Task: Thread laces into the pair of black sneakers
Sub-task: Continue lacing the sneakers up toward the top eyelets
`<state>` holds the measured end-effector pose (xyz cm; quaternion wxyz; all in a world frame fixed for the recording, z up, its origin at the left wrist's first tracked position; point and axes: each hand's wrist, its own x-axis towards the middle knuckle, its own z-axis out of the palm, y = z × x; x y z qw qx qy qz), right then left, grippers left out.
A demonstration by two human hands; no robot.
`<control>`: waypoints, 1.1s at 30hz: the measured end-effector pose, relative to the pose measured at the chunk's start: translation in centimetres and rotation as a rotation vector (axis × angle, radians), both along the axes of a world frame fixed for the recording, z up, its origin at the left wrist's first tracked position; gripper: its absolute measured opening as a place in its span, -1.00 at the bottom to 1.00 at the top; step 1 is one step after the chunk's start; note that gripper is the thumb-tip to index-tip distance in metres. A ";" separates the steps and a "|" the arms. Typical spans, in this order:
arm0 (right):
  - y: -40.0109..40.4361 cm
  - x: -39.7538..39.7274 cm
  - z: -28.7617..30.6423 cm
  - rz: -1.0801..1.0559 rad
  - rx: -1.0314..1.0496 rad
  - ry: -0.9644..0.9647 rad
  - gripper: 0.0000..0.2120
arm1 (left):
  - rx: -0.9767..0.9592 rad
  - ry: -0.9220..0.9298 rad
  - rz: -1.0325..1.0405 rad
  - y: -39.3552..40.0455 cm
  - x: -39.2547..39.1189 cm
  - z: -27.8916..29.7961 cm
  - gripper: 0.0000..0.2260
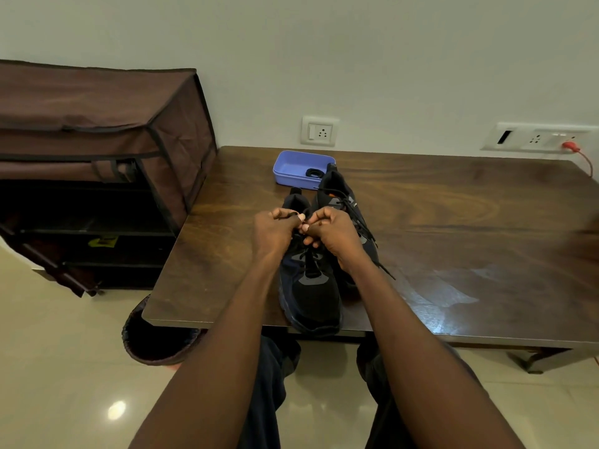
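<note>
Sneakers sit side by side on the worktop (453, 222), toes toward me. My left hand (275, 233) and right hand (334, 236) hover over the near sneaker (309, 286), each grip curled tight and pinching a lace (308, 254) end above its tongue. Just right of that sneaker stands the far sneaker (340, 196), laced, one lace trailing onto the worktop. Behind that sneaker is a blue tray (291, 166).
</note>
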<state>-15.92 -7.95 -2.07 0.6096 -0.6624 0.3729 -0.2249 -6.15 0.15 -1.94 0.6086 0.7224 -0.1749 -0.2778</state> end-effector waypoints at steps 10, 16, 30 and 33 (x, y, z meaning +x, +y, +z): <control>0.9 -0.5 -0.4 0.011 -0.647 0.207 -0.85 | 0.257 -0.695 -0.035 -0.5 -0.9 -0.3 -0.84; 0.7 -0.5 -0.8 -0.020 -0.654 0.247 -0.86 | 0.396 -0.696 -0.198 -0.3 -0.1 -0.5 -0.87; 1.1 -0.9 0.9 -0.198 -0.448 0.151 -0.77 | 0.091 0.169 -0.100 -0.7 -0.3 0.9 -0.78; 1.2 -1.2 1.6 -0.160 -0.233 0.183 -0.52 | 0.066 0.207 -0.088 -0.6 -0.3 0.8 -0.81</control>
